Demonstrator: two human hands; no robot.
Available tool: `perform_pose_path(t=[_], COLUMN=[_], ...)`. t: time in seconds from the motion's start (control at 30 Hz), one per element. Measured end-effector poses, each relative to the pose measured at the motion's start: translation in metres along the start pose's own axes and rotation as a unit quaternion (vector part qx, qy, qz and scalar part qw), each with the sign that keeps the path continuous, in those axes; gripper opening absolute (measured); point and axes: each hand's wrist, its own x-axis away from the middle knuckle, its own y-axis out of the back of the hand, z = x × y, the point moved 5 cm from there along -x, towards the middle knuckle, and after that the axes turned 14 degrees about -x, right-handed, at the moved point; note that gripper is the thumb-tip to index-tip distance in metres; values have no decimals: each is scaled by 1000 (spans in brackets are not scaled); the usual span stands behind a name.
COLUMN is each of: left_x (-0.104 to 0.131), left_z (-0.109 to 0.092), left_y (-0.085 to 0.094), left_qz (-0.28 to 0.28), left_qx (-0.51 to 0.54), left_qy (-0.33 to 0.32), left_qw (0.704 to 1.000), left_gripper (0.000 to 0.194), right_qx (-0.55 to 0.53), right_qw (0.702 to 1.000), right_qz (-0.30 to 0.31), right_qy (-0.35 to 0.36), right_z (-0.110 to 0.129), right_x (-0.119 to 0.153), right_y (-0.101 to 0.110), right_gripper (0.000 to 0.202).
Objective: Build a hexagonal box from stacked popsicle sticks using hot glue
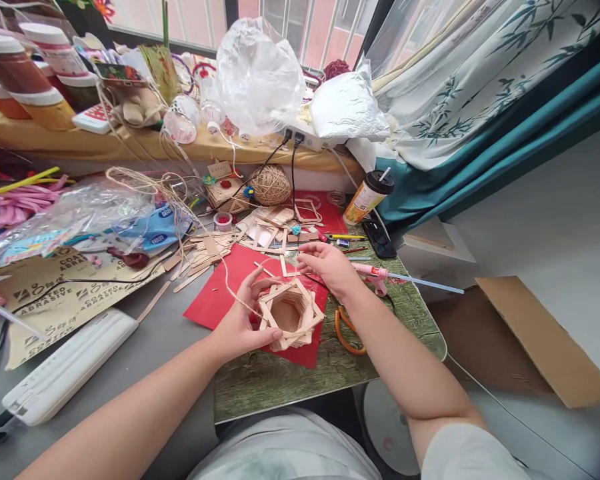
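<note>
My left hand [245, 320] is closed around the side of a small hexagonal pot made of stacked craft sticks [291, 340], thumb on its front rim. The pot is tilted so that its opening faces me. A strand of twine [228, 283] runs down to the pot beside my left fingers. Just beyond the pot, my right hand [326, 268] is raised with fingers curled together; what they hold, if anything, is too small to make out. Red paper [205, 303] lies under both hands. Orange-handled scissors [349, 343] and a pink glue gun [377, 275] lie near my right forearm.
Loose craft sticks [200, 257] and a twine ball [271, 185] lie behind. A lidded drink cup [367, 200] and a black phone [379, 239] stand at the right. Sandpaper sheets [80, 287] and a white power strip [70, 367] are left. Paint jars [45, 110] line the sill.
</note>
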Motion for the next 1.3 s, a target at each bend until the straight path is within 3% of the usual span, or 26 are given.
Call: perform_pose_path(t=[0.13, 0.23, 0.33, 0.63, 0.77, 1.0, 1.3], left_x=[-1, 0, 0, 3, 9, 21, 22], left_z=[1, 0, 0, -1, -3, -10, -19], left_y=[1, 0, -1, 3, 0, -4, -1], left_qz=[-5, -3, -3, -34, -29, -70, -97], left_qx=[-3, 1, -15, -22, -4, -61, -76], left_qy=[0, 6, 13, 6, 35, 33, -1], left_qw=[1000, 1000, 1000, 999, 999, 995, 992], left_gripper=[110, 110, 110, 78, 65, 65, 41], right_qx=[69, 107, 123, 123, 107, 97, 108], right_qw=[995, 989, 987, 986, 989, 991, 986], right_qz=[-30, -35, -28, -27, -17, -38, -51], right_qy=[60, 98, 98, 104, 105, 87, 117], right_z=[-5, -20, -36, -46, -51, -60, -61], right_x=[54, 94, 115, 119, 120, 121, 126], right_y=[23, 28, 27, 26, 26, 25, 10], right_gripper=[36, 32, 35, 39, 41, 40, 36])
